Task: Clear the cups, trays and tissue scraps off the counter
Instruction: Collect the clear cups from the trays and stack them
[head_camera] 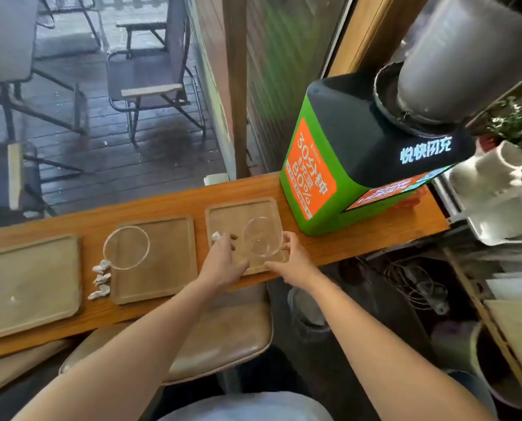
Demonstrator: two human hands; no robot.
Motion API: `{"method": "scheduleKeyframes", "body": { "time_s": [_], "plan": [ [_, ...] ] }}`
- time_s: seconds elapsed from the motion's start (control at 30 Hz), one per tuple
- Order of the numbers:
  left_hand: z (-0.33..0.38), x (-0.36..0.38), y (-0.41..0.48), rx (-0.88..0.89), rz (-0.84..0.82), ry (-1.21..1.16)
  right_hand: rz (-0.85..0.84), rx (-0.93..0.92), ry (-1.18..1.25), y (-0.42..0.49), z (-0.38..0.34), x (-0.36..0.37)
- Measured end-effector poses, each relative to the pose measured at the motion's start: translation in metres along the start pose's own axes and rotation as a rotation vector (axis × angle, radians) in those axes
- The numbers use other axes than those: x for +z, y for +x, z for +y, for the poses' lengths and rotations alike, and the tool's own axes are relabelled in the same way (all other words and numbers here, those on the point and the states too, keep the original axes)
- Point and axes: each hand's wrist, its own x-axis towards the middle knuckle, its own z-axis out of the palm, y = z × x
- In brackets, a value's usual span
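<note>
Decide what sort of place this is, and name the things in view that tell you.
Probably a café or drinks shop. Wooden serving trays with clear cups line a narrow counter facing an outdoor deck with folding chairs, and a green power-bank rental station stands at the counter's end.

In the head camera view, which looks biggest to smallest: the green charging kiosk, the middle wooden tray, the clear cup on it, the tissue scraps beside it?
1. Green charging kiosk
2. Middle wooden tray
3. Clear cup
4. Tissue scraps

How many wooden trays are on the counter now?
3. One flat square wooden tray lies at the left, one in the middle, and one at the right, under both hands. More may lie beyond the left edge of the picture.
</note>
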Motion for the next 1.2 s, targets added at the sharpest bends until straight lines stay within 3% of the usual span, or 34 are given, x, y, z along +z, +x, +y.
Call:
{"method": "scheduleKeyframes", "body": {
  "time_s": [0.2,0.47,0.7,0.87,1.2],
  "plan": [
    [0.017,-0.004,0.006,0.028,-0.063,-0.191,-0.039,-0.021,0.134,0.001,-0.007,-0.006],
    [0.024,-0.049,-0.012,0.125,0.028,-0.334,0.006,-0.230,0.091,-0.008,-0.053,-0.009],
    [-0.001,-0.131,-0.053,0.219,0.240,-0.419,-0.037,-0.467,0.048,-0.027,-0.139,0.031],
    [-0.041,-0.174,-0.085,0.226,0.426,-0.391,-0.159,-0.569,0.061,-0.037,-0.187,0.078],
    [-0.111,-0.171,-0.099,0.205,0.590,-0.295,-0.175,-0.593,-0.090,-0.038,-0.198,0.144]
  ]
}}
